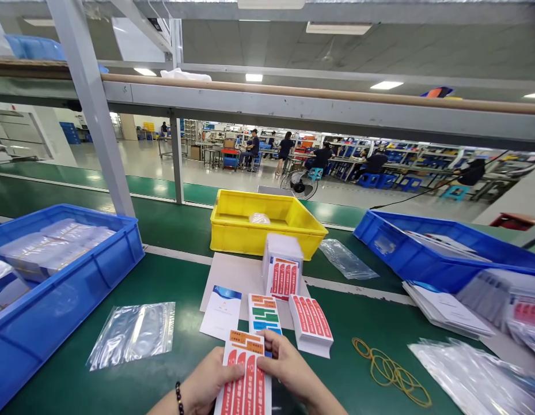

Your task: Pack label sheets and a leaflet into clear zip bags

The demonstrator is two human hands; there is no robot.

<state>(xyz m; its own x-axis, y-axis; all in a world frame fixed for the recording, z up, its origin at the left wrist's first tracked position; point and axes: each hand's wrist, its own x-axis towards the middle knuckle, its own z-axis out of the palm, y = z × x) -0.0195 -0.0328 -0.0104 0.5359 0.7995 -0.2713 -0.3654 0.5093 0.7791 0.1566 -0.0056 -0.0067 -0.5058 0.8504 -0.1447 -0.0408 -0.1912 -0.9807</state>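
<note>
Low in the middle, my left hand grips a red label sheet at its left edge, thumb on top. At the sheet's right edge, my right hand pinches it, fingers curled behind. An orange strip of another sheet shows above the red one. Just beyond lies a label sheet with orange, green and blue blocks. Beside it are a white leaflet with a blue top and a stack of red label sheets. Behind stands a pile of clear-bagged label sets.
A yellow bin stands at the back. Blue bins flank the bench. Clear plastic bags lie left; rubber bands, more bags and leaflets lie right. A grey post rises left, beneath an overhead shelf.
</note>
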